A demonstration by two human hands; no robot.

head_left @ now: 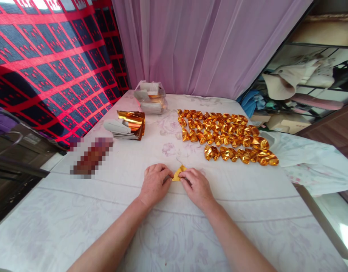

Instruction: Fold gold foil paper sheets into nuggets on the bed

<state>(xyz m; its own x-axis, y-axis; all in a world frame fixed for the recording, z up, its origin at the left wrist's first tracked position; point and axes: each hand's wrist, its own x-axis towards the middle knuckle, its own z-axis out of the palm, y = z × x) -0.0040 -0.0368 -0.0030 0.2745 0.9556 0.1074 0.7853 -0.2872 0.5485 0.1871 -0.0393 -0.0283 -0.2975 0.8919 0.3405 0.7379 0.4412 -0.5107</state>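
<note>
Between my two hands lies a small folded piece of gold paper [177, 175], pointed at its far end, on the pale flowered tablecloth. My left hand [156, 182] pinches its left corner with thumb and forefinger. On the other side, my right hand [197, 186] has thumb and fingers closed on its right edge. Rows of folded gold foil pieces [219, 128] stand beyond my right hand. To the far left of my hands sits a stack of gold foil sheets with grey backs [127, 126].
A clear plastic bag [151, 97] with more grey and gold sheets rests at the table's back. A blurred-out reddish patch [91, 158] is at the left. Purple curtain [191, 45] hangs behind the table; shelves with caps [284, 77] stand at the right.
</note>
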